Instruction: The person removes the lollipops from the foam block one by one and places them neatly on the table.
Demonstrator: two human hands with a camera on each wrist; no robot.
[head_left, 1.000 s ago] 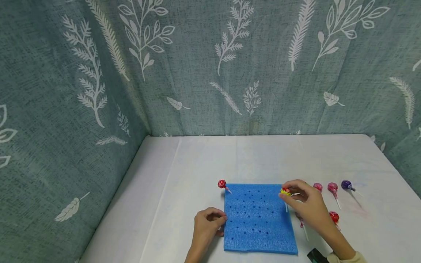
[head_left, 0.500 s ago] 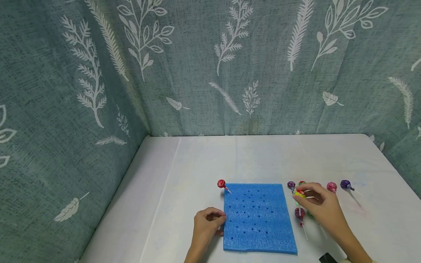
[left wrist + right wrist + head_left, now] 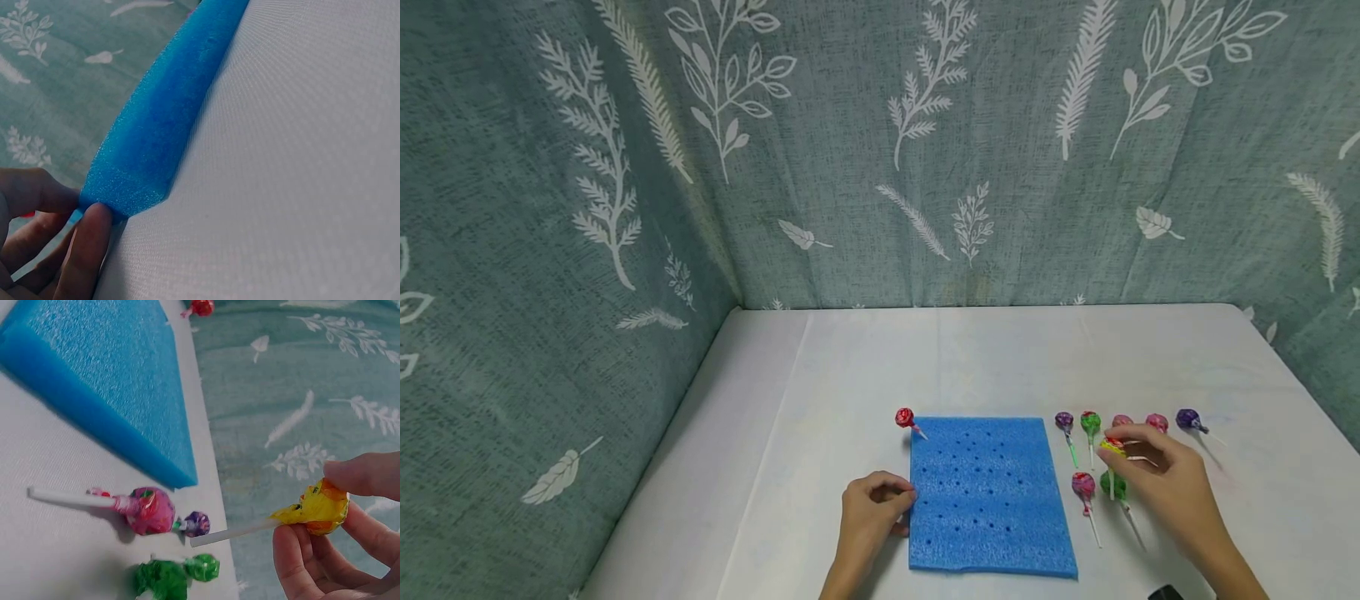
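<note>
A blue foam block (image 3: 992, 500) dotted with small holes lies on the white table. At its left edge, my left hand (image 3: 872, 512) pinches the foam between thumb and fingers, as the left wrist view also shows at the block's side (image 3: 144, 144). To the right of the block, my right hand (image 3: 1172, 483) holds a yellow and orange wrapped lollipop (image 3: 319, 509) by its head, with the white stick pointing away from the fingers. A red lollipop (image 3: 905, 417) stands tilted at the block's far left corner, its stick at the foam.
Several lollipops lie right of the block: purple (image 3: 1064, 422), green (image 3: 1091, 422), pink-red (image 3: 1083, 484), another green (image 3: 1114, 486) partly behind the hand, pink ones (image 3: 1157, 423) and a dark purple one (image 3: 1191, 419). A leaf-patterned curtain (image 3: 850, 167) borders the table's back and left.
My right hand has moved right, off the foam block's right edge, with the yellow lollipop still held, and hovers among the other lollipops. My left hand stays at the block's edge.
</note>
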